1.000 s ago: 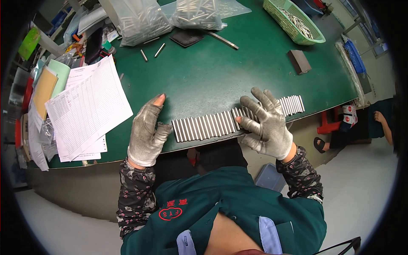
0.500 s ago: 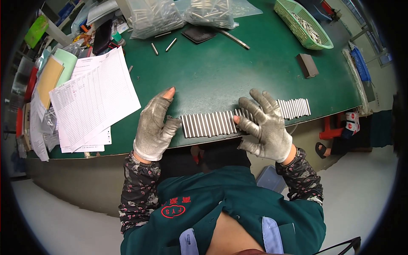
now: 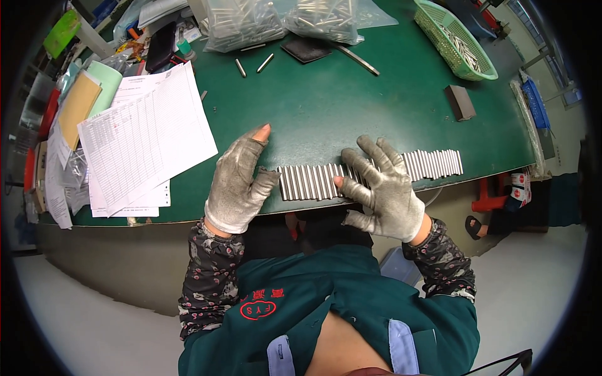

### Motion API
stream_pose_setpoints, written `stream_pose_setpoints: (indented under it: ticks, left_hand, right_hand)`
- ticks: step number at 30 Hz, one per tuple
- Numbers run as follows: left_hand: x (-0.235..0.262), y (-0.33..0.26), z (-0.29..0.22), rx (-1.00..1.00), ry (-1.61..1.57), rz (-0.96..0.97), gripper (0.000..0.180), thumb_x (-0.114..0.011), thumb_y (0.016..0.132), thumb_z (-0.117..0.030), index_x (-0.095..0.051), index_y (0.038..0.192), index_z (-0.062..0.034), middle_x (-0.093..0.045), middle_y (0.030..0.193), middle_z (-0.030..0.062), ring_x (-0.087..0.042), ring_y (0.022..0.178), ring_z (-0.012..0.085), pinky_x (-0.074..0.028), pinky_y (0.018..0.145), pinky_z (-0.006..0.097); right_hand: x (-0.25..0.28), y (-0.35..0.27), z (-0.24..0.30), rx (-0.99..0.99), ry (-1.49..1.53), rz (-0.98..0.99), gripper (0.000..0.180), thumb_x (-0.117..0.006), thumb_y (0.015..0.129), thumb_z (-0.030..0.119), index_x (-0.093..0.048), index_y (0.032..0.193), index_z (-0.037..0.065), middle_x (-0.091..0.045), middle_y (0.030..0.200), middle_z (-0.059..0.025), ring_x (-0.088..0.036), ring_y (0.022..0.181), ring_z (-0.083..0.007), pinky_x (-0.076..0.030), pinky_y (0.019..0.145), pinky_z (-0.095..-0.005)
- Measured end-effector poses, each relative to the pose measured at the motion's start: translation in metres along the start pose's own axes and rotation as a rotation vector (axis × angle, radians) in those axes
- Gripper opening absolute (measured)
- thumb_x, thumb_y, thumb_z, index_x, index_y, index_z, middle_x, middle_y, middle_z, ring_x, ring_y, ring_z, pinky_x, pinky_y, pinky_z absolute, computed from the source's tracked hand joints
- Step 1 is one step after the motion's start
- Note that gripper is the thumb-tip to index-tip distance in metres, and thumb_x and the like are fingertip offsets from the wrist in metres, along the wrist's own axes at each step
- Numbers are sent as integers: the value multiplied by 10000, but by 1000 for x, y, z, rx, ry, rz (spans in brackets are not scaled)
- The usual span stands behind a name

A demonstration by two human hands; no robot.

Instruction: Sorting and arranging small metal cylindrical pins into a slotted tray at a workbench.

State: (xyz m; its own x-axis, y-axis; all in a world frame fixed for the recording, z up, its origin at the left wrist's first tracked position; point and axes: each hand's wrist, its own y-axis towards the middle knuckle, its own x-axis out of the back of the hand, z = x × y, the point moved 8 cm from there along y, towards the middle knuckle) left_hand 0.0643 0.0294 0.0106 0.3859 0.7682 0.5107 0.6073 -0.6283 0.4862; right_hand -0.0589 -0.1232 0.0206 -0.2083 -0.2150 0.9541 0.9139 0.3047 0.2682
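A row of shiny metal pins (image 3: 307,182) lies side by side along the near edge of the green table. My left hand (image 3: 241,178), in a worn grey glove with a bare fingertip, rests at the row's left end. Its thumb touches the first pin, and its fingers are stretched out. My right hand (image 3: 385,191), gloved the same way, lies spread over the middle of the row and hides some pins beneath it. More pins (image 3: 442,164) come out to its right. Neither hand grips anything.
Paper sheets (image 3: 147,141) lie at the left. Clear bags of pins (image 3: 244,25) stand at the back, near two loose pins (image 3: 265,62), a dark pad (image 3: 305,49) and a metal bar (image 3: 359,61). A green basket (image 3: 433,37) and a grey block (image 3: 461,103) are at the right.
My right hand has slid a little left over the row relative to the pins. The left hand stays by the row's left end. The whole view has shifted slightly.
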Motion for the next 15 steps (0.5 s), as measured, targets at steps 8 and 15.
stream_pose_setpoints:
  ticks: [8,15]
  left_hand:
    - [0,2,-4,-51,49,-19,674,-586,847,-476,-467,1267,37,-561,1153,231,-571,1047,365,-451,915,400]
    - [0,0,-3,-68,58,-20,688,-571,848,-494,-465,1266,41,-570,1129,224,-584,1015,361,-460,894,401]
  right_hand:
    - [2,3,1,2,32,-46,558,-651,693,510,-615,1107,137,-497,1273,-148,-387,1259,-387,-274,1037,-556]
    - [-8,8,4,20,-27,95,624,-496,812,617,-513,1266,190,-458,1318,-173,-362,1268,-425,-252,1040,-578]
